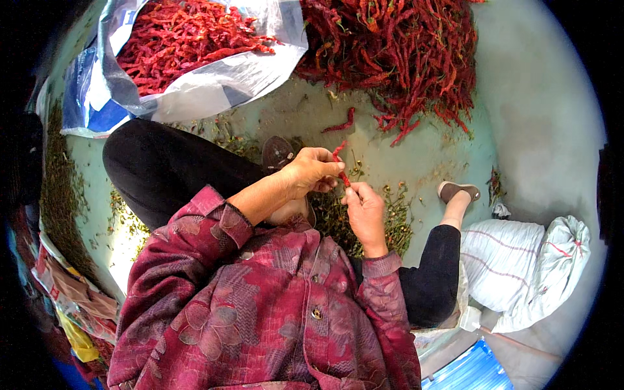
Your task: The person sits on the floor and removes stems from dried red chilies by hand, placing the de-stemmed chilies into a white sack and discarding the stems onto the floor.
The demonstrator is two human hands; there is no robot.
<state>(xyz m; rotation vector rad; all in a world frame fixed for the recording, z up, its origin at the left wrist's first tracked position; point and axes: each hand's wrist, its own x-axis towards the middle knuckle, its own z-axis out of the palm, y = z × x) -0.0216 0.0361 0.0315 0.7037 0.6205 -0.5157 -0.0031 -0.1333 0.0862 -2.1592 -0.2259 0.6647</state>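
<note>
A dried red chili pepper [342, 176] is held between my two hands, over the floor in front of me. The fingers and thumb of my left hand [314, 170] pinch its middle, and its curled tip sticks out above them. At the lower end of the pepper, my right hand [365, 209] grips with thumb and forefinger; the stem end is mostly covered by those fingers. Below both hands lies a heap of green-brown chili stems [397, 224]. Another single red chili [340, 122] lies on the floor just beyond my left hand.
A large pile of stemmed red chilies [390, 44] stands ahead. An open plastic sack [195, 100] of red chilies is at the upper left. To the right rests a tied white woven sack [504, 258]. Dark plant debris [63, 195] runs along the left edge.
</note>
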